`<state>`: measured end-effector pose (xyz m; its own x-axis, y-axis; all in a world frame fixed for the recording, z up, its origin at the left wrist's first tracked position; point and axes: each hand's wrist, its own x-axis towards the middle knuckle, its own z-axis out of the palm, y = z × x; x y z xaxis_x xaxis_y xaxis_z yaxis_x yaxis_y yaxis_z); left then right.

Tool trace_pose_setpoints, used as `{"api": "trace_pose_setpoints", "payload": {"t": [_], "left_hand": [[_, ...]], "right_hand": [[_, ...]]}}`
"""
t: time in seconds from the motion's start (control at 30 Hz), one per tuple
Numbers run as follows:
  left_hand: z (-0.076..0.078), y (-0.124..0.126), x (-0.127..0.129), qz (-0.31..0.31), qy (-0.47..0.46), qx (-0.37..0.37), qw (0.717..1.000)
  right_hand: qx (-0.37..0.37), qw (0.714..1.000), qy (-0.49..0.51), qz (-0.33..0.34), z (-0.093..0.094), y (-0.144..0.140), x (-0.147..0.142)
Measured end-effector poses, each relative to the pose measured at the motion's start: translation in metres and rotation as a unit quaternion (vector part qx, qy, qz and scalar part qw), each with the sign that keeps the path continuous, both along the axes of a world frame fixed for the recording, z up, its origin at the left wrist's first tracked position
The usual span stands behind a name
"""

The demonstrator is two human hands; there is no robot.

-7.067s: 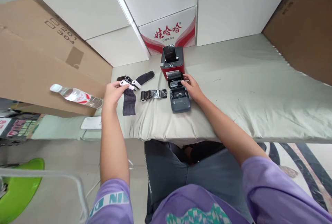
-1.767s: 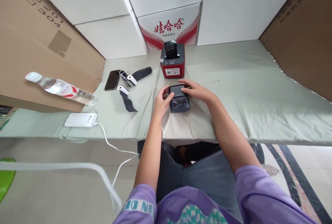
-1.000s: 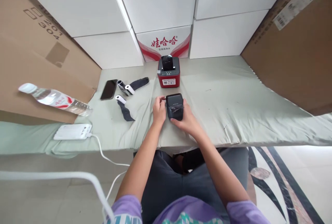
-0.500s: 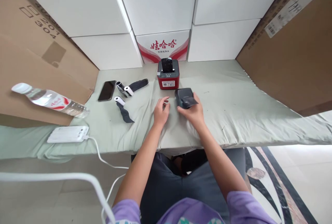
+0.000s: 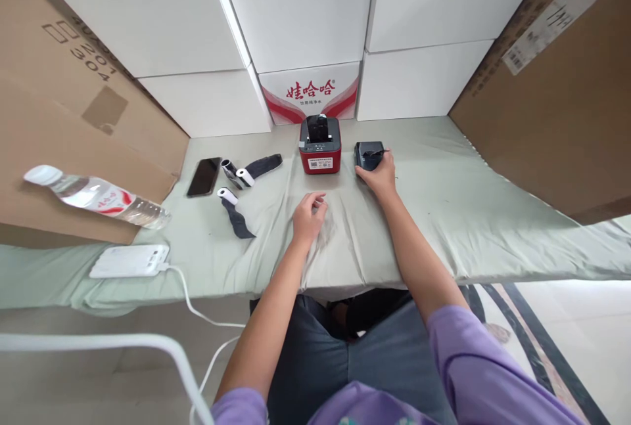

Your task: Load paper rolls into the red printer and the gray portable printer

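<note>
Head view: one cloth-covered counter [image 5: 468, 215] runs out of the frame at both ends. Two brown cartons [image 5: 59, 149] stand on it, one well to the left of the red printer [image 5: 320, 161] and one well to the right, both cut off. Six white boxes [image 5: 296, 4] are stacked behind the red printer; the upper ones run out of sight.

One clear bottle [image 5: 108, 200] lies far left of the red printer. Of two bare hands, the left hand [image 5: 309, 218] is in front of the red printer, its grip narrow, fingers loosely bent, palm hidden. The right hand [image 5: 378, 175], to the red printer's right, has its grip around one small black printer [image 5: 367, 147], whose near side it covers; whether the underside touches the counter is hard to tell.

One white power bank [image 5: 125, 261] lies left and nearer than the red printer, its cable [image 5: 197, 312] partly hidden. One phone [image 5: 204, 177] and three rolls [image 5: 227, 196] lie left of the red printer, with two dark strips [image 5: 238, 220] among the rolls.
</note>
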<state>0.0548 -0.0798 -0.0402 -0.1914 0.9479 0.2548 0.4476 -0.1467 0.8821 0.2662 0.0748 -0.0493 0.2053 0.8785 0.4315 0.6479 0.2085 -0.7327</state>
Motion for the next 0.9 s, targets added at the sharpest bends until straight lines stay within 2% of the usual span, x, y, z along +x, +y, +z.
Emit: {"api": "trace_pose_setpoints", "payload": {"t": [0.13, 0.27, 0.4, 0.47, 0.53, 0.63, 0.7, 0.77, 0.83, 0.9], "left_hand": [[0.000, 0.000, 0.000, 0.001, -0.018, -0.004, 1.000], [-0.002, 0.001, -0.001, 0.003, -0.028, -0.007, 1.000], [-0.002, 0.002, -0.001, 0.010, -0.037, -0.012, 0.999], [-0.001, 0.000, 0.000, 0.012, -0.041, -0.011, 0.999], [0.000, -0.001, 0.000, 0.021, -0.055, -0.007, 0.998], [0.007, 0.005, -0.005, 0.069, -0.099, 0.010, 0.993], [0.014, 0.022, -0.012, 0.102, -0.133, 0.031, 0.985], [0.024, 0.051, -0.019, 0.119, -0.185, 0.042, 0.975], [0.034, 0.085, -0.023, 0.135, -0.270, 0.024, 0.953], [0.043, 0.116, -0.022, 0.097, -0.346, 0.001, 0.933]], "right_hand": [[-0.037, 0.999, 0.014, -0.009, -0.002, -0.002, 0.002], [-0.015, 1.000, -0.002, 0.015, -0.004, -0.008, 0.000], [-0.018, 1.000, -0.011, 0.009, -0.008, -0.004, -0.003], [-0.020, 1.000, -0.016, 0.003, -0.004, -0.003, -0.004], [0.012, 1.000, -0.023, -0.009, 0.006, -0.006, -0.005], [0.118, 0.992, -0.037, -0.014, 0.026, -0.025, -0.012], [0.168, 0.985, -0.044, 0.024, 0.036, -0.040, -0.024], [0.158, 0.984, -0.028, 0.080, 0.039, -0.046, -0.043], [0.089, 0.990, 0.022, 0.106, 0.037, -0.038, -0.067], [0.009, 0.991, 0.077, 0.110, 0.032, -0.022, -0.088]]}}
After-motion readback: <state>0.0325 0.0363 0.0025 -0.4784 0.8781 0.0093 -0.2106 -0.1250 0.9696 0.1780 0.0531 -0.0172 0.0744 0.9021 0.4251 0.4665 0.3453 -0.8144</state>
